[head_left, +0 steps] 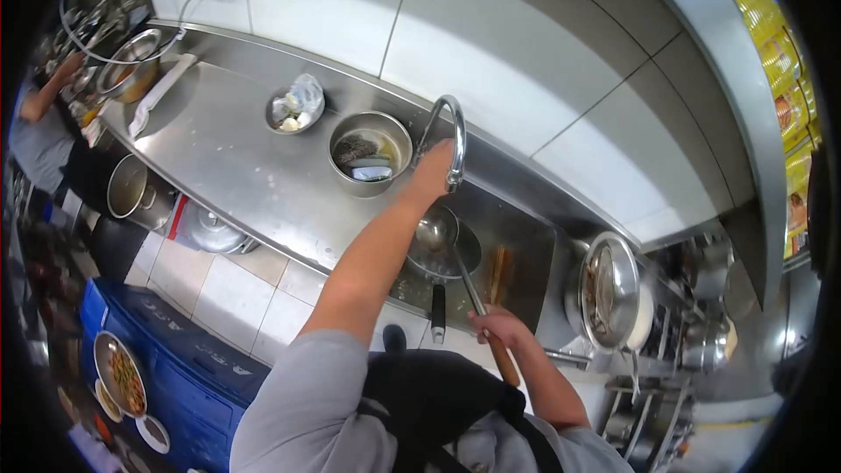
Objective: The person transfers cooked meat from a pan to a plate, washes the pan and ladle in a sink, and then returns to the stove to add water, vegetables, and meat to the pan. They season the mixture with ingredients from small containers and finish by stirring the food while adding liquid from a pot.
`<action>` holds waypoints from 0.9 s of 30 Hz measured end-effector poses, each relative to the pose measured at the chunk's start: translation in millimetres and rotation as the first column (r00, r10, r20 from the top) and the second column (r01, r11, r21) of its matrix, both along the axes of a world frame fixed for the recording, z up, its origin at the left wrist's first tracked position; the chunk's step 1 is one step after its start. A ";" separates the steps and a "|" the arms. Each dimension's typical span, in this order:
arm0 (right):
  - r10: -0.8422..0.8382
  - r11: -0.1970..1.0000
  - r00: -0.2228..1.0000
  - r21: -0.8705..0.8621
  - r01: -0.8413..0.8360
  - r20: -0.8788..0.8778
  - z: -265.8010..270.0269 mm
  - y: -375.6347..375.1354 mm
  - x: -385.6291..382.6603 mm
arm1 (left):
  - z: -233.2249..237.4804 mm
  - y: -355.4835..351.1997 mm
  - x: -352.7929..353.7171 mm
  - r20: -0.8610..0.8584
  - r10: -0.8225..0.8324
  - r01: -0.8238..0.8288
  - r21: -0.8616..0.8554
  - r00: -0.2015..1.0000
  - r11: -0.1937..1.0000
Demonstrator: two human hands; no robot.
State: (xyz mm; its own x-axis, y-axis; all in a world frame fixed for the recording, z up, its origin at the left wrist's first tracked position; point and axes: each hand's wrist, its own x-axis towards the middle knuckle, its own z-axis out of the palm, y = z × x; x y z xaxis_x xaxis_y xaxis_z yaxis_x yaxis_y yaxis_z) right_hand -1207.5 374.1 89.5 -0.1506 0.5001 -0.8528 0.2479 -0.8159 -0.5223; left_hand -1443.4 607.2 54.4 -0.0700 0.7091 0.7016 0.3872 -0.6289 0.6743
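Item: my left hand [432,168]. Reached across to the faucet [457,142], partly behind its curved spout. Fingers hidden; I cannot tell how far open they are or whether they have hold of anything. The position would suit working the water.

Item: my right hand [501,326]. Fingers closed around the ladle [469,280], near where metal shaft meets wooden handle; a hold probably chosen to steer the far end.

Item: ladle. Slanted away from me, its bowl at the pan; whether the two touch, I cannot tell.

Item: pan [469,256]. In the sink [536,250], just below the spout, presumably so that water and drips stay in the basin. Its black handle [438,302] points toward me, within easy reach.

Item: pot [352,182]. On the counter [236,158], left of the faucet, dark contents inside; seemingly parked clear of the basin.

Item: small bowl [308,125]. Beyond the pot, holding plastic and white pieces.
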 end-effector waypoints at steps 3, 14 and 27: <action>-0.058 0.998 0.997 0.024 0.059 -0.055 32.9 -23.2 -5.7 | -5.2 -20.5 -5.7 -0.139 -0.206 0.130 -0.422 0.969 0.897; -0.364 0.931 0.891 -0.138 0.338 -0.271 88.9 -67.8 -19.8 | -86.3 -109.1 35.9 -0.091 0.207 -0.221 -0.568 0.974 0.793; -0.195 0.981 0.958 -0.036 0.192 -0.209 43.5 -57.5 28.0 | 69.7 -36.3 -96.8 -0.777 -0.138 -0.609 -0.578 0.614 0.544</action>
